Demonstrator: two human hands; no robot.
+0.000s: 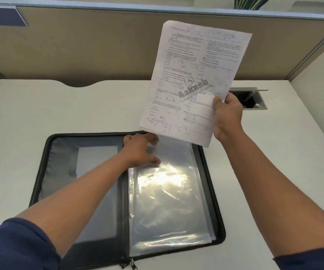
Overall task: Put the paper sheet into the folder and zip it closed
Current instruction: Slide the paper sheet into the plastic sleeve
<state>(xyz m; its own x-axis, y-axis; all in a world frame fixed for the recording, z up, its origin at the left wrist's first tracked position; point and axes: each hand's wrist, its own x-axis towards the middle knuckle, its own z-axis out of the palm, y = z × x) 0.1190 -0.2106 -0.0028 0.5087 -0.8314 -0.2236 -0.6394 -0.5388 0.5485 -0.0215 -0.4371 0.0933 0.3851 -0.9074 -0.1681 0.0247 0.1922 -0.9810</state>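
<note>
A black zip folder [42, 162] lies open flat on the white desk. Its left half has a grey pocket; its right half holds clear plastic sleeves [167, 201] that glare under the light. My left hand [139, 151] rests at the top of the sleeves, fingers spread on the plastic near the spine. My right hand [227, 115] holds a printed paper sheet [192, 78] by its lower right corner, upright in the air above the folder's far right corner. The zip pulls [132, 264] sit at the folder's near edge.
The white desk [20, 114] is bounded by tan cubicle partitions [98, 45] at the back and sides. A grey cable hatch [254, 100] stands open in the desk behind my right hand. A notch is cut in the desk's back edge.
</note>
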